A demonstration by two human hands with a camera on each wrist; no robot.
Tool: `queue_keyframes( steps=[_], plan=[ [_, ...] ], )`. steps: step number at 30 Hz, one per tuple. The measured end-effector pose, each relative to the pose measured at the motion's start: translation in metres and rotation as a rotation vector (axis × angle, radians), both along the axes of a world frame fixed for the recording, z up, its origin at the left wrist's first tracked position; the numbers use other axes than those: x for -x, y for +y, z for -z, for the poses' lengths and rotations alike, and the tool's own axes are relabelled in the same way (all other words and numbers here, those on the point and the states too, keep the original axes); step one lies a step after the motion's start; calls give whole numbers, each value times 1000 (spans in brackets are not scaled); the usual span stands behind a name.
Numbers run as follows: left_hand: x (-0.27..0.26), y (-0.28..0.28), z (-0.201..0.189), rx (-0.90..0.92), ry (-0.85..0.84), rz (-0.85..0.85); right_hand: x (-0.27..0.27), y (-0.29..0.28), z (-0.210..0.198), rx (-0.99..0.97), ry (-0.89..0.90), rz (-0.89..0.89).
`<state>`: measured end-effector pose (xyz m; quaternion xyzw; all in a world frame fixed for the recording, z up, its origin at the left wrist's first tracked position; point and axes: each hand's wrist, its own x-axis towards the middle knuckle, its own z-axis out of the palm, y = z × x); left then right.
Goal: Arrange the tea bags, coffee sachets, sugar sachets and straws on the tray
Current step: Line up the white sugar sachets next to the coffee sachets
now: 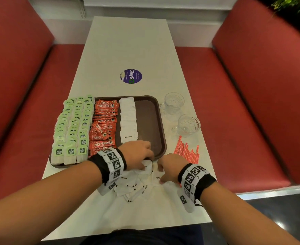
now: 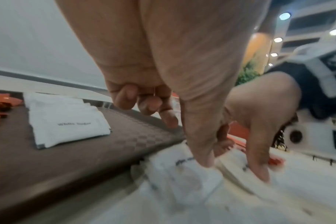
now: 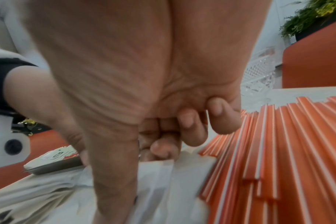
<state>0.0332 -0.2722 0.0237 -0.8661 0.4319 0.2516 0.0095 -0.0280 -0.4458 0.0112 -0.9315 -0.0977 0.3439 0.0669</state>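
A brown tray [image 1: 147,121] holds green tea bags [image 1: 71,128] in columns at its left, red coffee sachets [image 1: 105,124] beside them, then a row of white sugar sachets [image 1: 128,117]; its right side is bare. Loose sugar sachets [image 1: 133,188] lie on the table in front of the tray. My left hand [image 1: 148,160] pinches one sugar sachet [image 2: 182,168] between thumb and forefinger at the tray's front rim. Close beside it, my right hand [image 1: 160,171] pinches another sugar sachet [image 3: 163,181], its other fingers curled. Orange straws [image 1: 188,151] lie right of the tray, next to my right hand.
Two cut-glass cups [image 1: 174,102] [image 1: 188,124] stand right of the tray, beyond the straws. A purple round sticker [image 1: 131,76] marks the white table [image 1: 128,50] farther back. Red benches [image 1: 242,103] flank the table on both sides.
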Motion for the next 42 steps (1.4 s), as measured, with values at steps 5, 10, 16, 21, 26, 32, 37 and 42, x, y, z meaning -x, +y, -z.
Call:
queue_keyframes(
  steps=[5,10,16,21,26,32,37,42],
  plan=[
    [9,-6,12,-79,-54,49,1,1,3,-17,13,-40],
    [12,-9,13,-97,-103,99,2,0,2,-33,-28,-83],
    [10,-7,9,-42,-58,124,5,-1,-3,-54,-54,-65],
    [12,-2,14,-88,-59,131,5,-2,-5,-60,-61,-48],
    [12,-2,14,-134,-86,122,3,-2,-12,-76,-55,-61],
    [8,-3,9,-89,-80,191,2,-5,-18,-81,-65,-42],
    [7,0,12,-63,-71,205,0,-9,-21,-110,-67,-24],
    [5,4,17,36,-147,190,-1,-6,-20,-126,-40,20]
  ],
)
